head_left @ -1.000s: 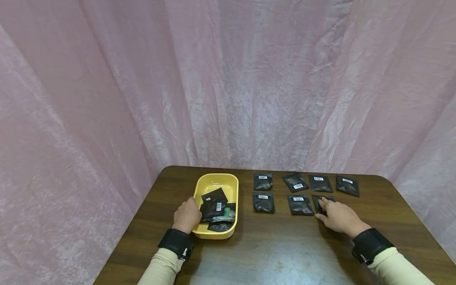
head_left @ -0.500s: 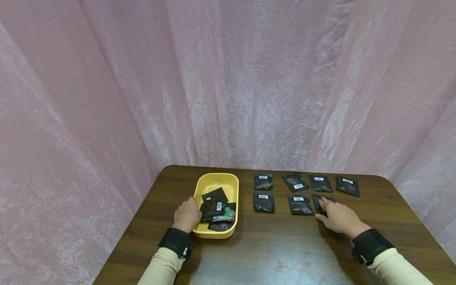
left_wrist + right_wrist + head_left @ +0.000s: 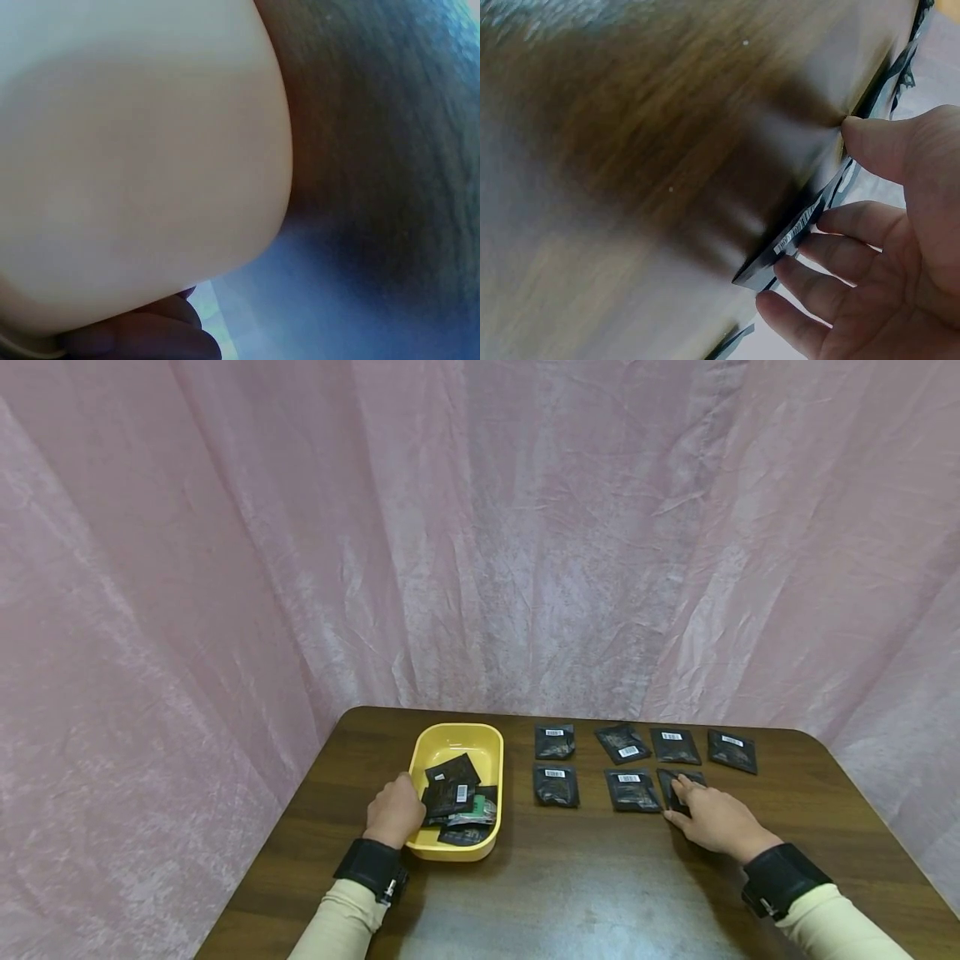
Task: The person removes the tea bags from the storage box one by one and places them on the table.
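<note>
My left hand [image 3: 393, 813] grips the left side of a yellow plastic tub [image 3: 455, 852]; in the left wrist view its fingers [image 3: 150, 334] curl at the tub's wall [image 3: 157, 180]. Inside lie several black packets [image 3: 448, 796], some with white barcode labels, and one shows a green patch. My right hand [image 3: 716, 819] rests its fingertips on a flat black packet [image 3: 663, 783] on the table, hiding much of it. In the right wrist view the fingers [image 3: 810, 289] touch that packet [image 3: 761, 271] by its barcode, while the thumb stands apart from them and touches down farther along.
Several black barcode packets lie flat in two rows, including a front-left packet [image 3: 556, 787], a neighbouring packet [image 3: 632, 791] and a back-right packet [image 3: 732, 752]. The brown wooden table [image 3: 555, 885] ends at a pink curtain [image 3: 487, 543].
</note>
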{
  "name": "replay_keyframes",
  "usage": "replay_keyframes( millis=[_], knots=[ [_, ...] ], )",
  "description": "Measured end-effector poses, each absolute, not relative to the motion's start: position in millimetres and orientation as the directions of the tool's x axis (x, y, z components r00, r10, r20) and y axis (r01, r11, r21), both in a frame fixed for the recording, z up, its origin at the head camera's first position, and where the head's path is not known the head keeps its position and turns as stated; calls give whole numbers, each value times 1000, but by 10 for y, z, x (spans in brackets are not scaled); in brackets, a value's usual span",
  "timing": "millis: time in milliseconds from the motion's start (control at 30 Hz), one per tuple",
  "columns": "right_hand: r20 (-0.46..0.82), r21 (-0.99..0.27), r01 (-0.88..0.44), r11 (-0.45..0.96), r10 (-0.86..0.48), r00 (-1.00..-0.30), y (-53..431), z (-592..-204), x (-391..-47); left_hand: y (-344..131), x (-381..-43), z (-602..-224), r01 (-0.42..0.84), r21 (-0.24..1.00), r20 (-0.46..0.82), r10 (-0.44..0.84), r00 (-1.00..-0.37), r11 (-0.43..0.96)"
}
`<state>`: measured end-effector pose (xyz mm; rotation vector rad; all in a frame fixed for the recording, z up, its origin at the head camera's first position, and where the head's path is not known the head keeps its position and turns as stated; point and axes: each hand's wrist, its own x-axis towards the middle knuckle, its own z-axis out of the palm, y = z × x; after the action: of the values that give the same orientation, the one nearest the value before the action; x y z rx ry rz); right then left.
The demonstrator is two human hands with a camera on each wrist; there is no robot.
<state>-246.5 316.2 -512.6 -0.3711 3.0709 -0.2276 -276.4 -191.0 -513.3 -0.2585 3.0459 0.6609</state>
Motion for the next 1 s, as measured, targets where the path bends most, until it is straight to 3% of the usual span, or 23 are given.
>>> replay_keyframes(
  millis=[633,1000],
  knots=[
    [139,-149,-303,941,-283,-949,2966,-4896,-2511,-1875,-2766,-5113,-184,419,-85,-164,-983,889],
    [221,-176,-411,894,-371,-902,2435,-4723,-2711,-1885,-2758,-5098,-183,415,-80,-165,-983,891]
  ],
)
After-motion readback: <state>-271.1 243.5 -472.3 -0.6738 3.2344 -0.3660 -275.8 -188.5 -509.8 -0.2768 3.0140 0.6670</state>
